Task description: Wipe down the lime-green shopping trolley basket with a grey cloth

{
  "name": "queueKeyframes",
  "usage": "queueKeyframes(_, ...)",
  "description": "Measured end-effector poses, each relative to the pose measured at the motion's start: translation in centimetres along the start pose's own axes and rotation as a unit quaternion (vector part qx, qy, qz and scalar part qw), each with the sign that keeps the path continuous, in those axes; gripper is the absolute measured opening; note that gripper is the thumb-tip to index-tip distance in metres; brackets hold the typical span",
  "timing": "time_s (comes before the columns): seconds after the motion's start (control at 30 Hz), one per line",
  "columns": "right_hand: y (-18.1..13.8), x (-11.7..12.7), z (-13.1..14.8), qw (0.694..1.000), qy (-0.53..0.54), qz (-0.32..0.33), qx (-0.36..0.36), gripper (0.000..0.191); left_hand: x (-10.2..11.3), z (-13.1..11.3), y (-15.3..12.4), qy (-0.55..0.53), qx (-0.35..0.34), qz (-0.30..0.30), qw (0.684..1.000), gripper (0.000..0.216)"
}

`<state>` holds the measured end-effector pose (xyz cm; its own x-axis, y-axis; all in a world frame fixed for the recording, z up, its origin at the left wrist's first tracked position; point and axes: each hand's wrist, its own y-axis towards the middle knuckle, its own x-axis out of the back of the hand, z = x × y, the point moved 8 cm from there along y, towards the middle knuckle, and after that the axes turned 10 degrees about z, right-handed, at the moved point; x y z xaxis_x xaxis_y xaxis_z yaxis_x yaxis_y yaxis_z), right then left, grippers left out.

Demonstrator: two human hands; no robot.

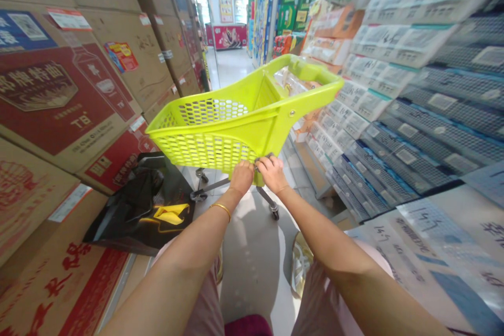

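Note:
A lime-green plastic shopping cart (205,128) stands side-on before me, its basket pierced with holes and its handle end at the right. Both hands meet at the lower side of its body, above the wheeled legs. My left hand (242,176) has its fingers curled closed against the green plastic. Right beside it, my right hand (271,170) is closed too, with a small bit of dark grey showing at its fingers. What the fingers hold is mostly hidden. A clear plastic wrapping (291,84) lies in the compartment by the handle.
Stacked cardboard cartons (59,94) wall the left side. A black bag (145,210) with a yellow piece on it sits against them. On the right rise piles of wrapped packs (394,131). A grey caster wheel (274,213) rests on the floor; the aisle runs on behind the cart.

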<state>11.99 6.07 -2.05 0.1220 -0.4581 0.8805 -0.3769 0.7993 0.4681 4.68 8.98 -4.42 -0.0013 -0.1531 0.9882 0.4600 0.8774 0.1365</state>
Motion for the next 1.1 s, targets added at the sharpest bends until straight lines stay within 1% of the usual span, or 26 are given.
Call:
queueKeyframes(0.13, 2.2, 4.2, -2.0, 0.994, 0.006, -0.08, -0.071, 0.029, -0.1, 0.1, 0.0, -0.006, 0.003, -0.005, 1.0, 0.024)
queueKeyframes(0.2, 2.6, 5.2, -2.5, 0.992, 0.005, -0.099, -0.083, 0.03, -0.1, 0.1, 0.1, -0.009, 0.001, -0.004, 1.0, 0.025)
queueKeyframes(0.23, 2.6, 5.2, -2.5, 0.991, 0.002, -0.102, -0.081, 0.029, -0.2, 0.1, 0.1, -0.009, 0.0, -0.002, 1.0, 0.025)
queueKeyframes(0.33, 1.9, 3.8, -1.9, 0.995, -0.007, -0.084, -0.055, 0.027, -0.2, 0.1, 0.1, -0.009, 0.001, 0.0, 1.0, 0.025)
queueKeyframes(0.5, -0.4, -0.5, 0.0, 1.0, -0.009, -0.004, 0.005, 0.024, 0.1, 0.1, 0.0, -0.007, 0.005, 0.008, 1.0, 0.021)
queueKeyframes(0.57, -1.1, -1.4, 0.3, 1.0, -0.013, 0.007, 0.017, 0.023, 0.3, 0.1, -0.1, -0.001, 0.005, 0.012, 1.0, 0.019)
queueKeyframes(0.63, -1.3, -1.5, 0.4, 0.999, -0.017, 0.007, 0.027, 0.021, 0.4, 0.0, -0.1, 0.003, 0.002, 0.014, 1.0, 0.019)
queueKeyframes(0.7, -0.9, -0.9, 0.3, 0.999, -0.02, -0.003, 0.031, 0.021, 0.5, 0.0, 0.0, 0.008, -0.003, 0.017, 1.0, 0.019)
queueKeyframes(0.77, 0.1, 0.5, -0.3, 0.999, -0.02, -0.021, 0.017, 0.021, 0.6, 0.0, 0.1, 0.013, -0.007, 0.021, 1.0, 0.022)
queueKeyframes(0.83, 1.2, 2.4, -1.1, 0.999, -0.018, -0.049, -0.01, 0.023, 0.7, 0.1, 0.2, 0.017, -0.007, 0.025, 1.0, 0.025)
queueKeyframes(0.97, 2.8, 6.4, -2.7, 0.99, -0.011, -0.125, -0.065, 0.028, 1.1, 0.1, 0.2, 0.021, -0.002, 0.043, 0.999, 0.026)
queueKeyframes(1.03, 2.9, 7.4, -3.1, 0.986, -0.009, -0.15, -0.079, 0.029, 1.4, 0.0, 0.1, 0.02, 0.001, 0.053, 0.998, 0.027)
queueKeyframes(1.1, 2.7, 7.4, -3.1, 0.985, -0.007, -0.152, -0.079, 0.028, 1.9, -0.3, -0.1, 0.018, -0.002, 0.055, 0.998, 0.028)
